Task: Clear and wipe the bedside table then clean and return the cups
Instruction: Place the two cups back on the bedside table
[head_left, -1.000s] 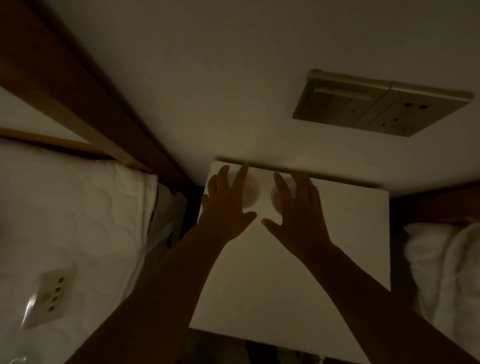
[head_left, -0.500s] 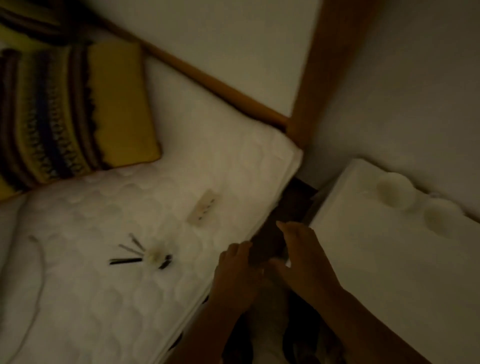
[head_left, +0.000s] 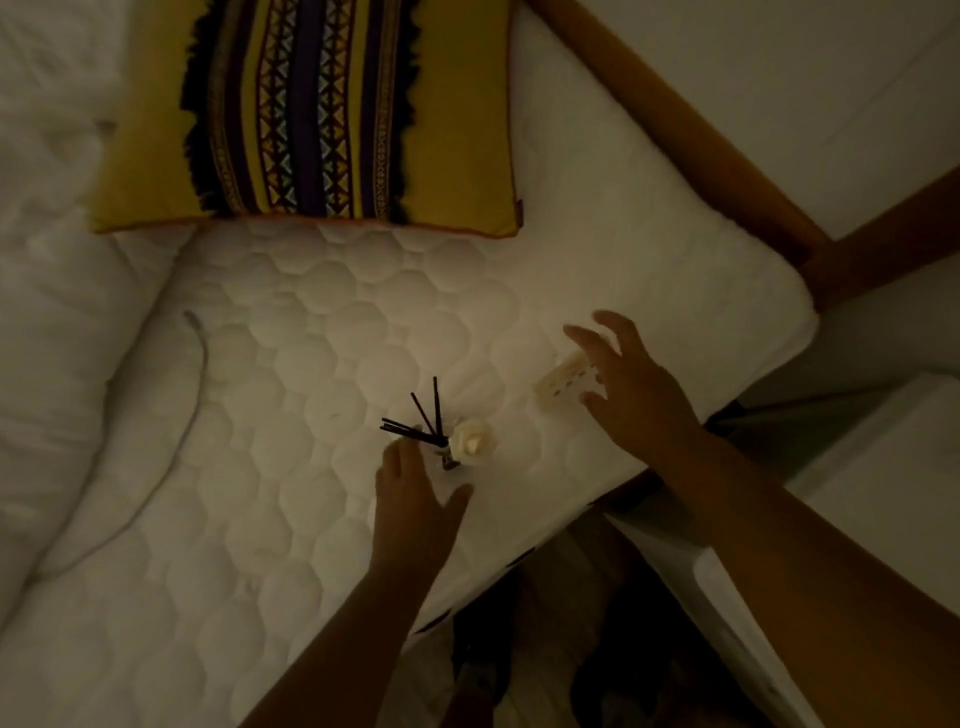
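Both grips released, fingers spread: L hand (head_left: 415, 501) shd take reed diffuser (head_left: 448, 440) low, upright; R hand (head_left: 640, 397) socket strip (head_left: 563, 383) by sides.

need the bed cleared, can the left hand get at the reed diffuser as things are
Probably yes: the left hand is open right beside the reed diffuser on the mattress, with nothing between them.

The quilted white mattress (head_left: 311, 519) bore a yellow striped cushion (head_left: 311, 114), a thin cable (head_left: 197, 364), a reed diffuser (head_left: 447, 441), and a white power strip (head_left: 566, 382) nearby.
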